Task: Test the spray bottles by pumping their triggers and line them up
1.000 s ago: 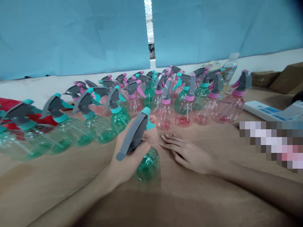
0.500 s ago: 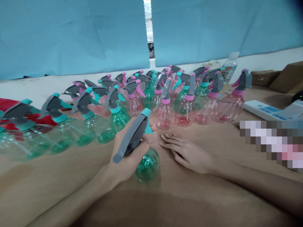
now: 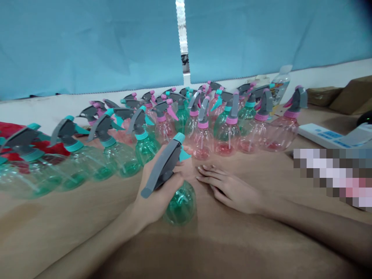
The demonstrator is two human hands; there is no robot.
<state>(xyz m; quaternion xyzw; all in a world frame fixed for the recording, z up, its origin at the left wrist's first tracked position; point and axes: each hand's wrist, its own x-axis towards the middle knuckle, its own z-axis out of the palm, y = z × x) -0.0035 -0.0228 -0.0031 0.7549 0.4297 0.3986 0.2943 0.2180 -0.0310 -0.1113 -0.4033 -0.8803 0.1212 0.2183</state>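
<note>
My left hand (image 3: 157, 178) is wrapped round the neck of a green spray bottle (image 3: 180, 205) with a grey and teal trigger head. The bottle tilts, its head leaning toward me, and part of its neck and trigger is hidden by my fingers. To its right, my right hand (image 3: 229, 188) rests palm down on the table (image 3: 215, 240), fingers stretched out and holding nothing. Just beyond that hand stands a pink spray bottle (image 3: 202, 143). A green spray bottle (image 3: 146, 145) stands behind my left hand.
A row of green spray bottles (image 3: 123, 159) runs to the left. Pink spray bottles (image 3: 281, 133) line the right, with several mixed ones behind. A white device (image 3: 328, 133), cardboard boxes (image 3: 353, 95) and a labelled clear bottle (image 3: 281, 85) are at the right. Red material (image 3: 14, 130) lies far left.
The trigger head in my left hand has shifted slightly, its rear end moving a little to the right. My right hand stays in place.
</note>
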